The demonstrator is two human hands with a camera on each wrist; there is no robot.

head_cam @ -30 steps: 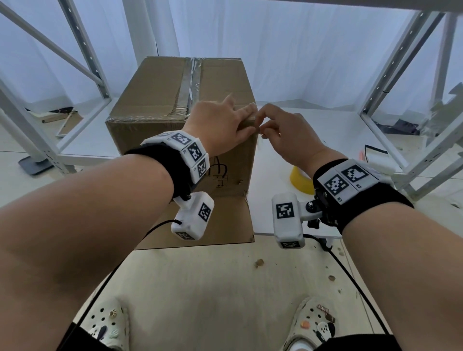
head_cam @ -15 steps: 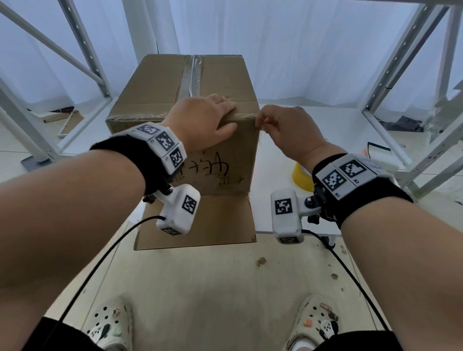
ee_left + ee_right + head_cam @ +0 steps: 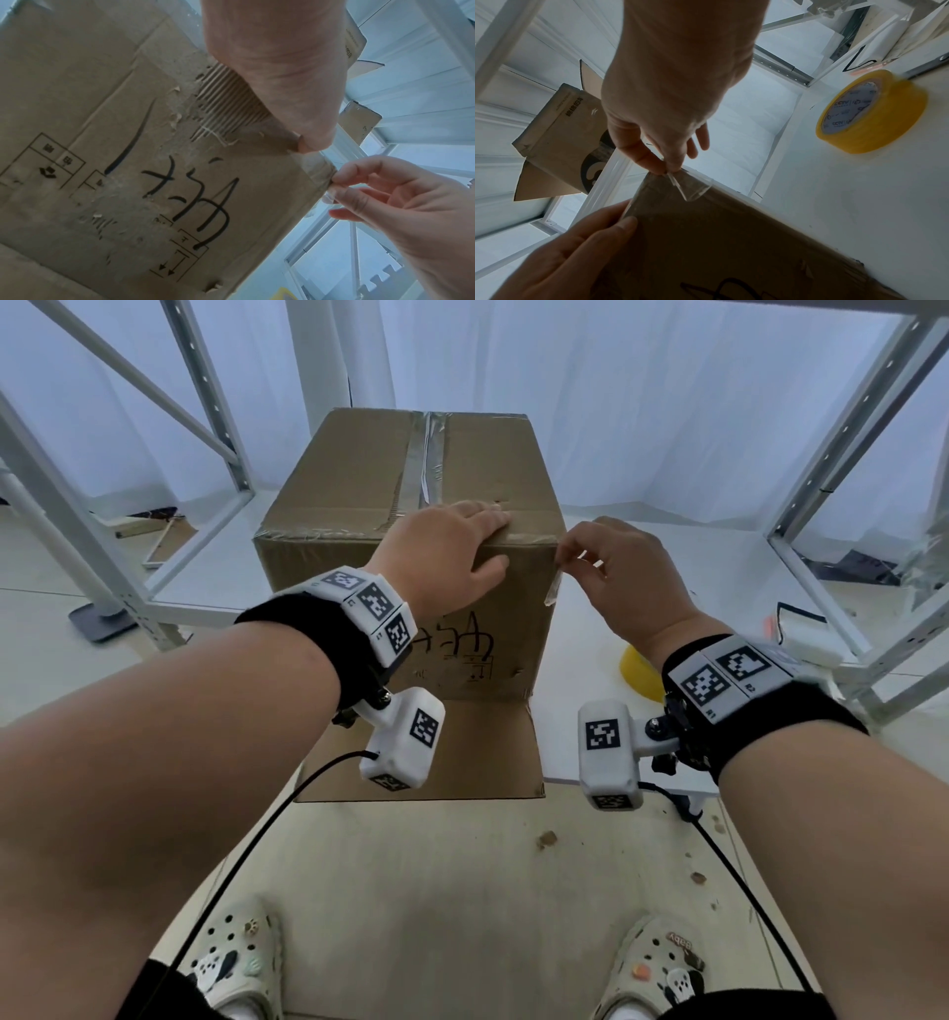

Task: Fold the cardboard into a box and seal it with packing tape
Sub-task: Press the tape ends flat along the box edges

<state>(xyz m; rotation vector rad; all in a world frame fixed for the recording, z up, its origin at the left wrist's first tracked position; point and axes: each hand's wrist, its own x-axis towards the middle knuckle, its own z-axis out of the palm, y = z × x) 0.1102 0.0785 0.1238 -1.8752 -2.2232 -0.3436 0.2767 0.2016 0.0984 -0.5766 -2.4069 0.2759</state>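
Flanking the box (image 3: 359, 505), a yellow tape roll (image 3: 871, 113) lies beside it.

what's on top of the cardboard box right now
A strip of clear tape runs along the centre seam of the cardboard box, and the left hand rests on the near top edge. The seam's near end is hidden under that hand.

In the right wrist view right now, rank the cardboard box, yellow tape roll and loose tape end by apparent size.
1. cardboard box, partly cropped, nearest the camera
2. yellow tape roll, farther off, so true size is unsure
3. loose tape end, pinched by the right hand
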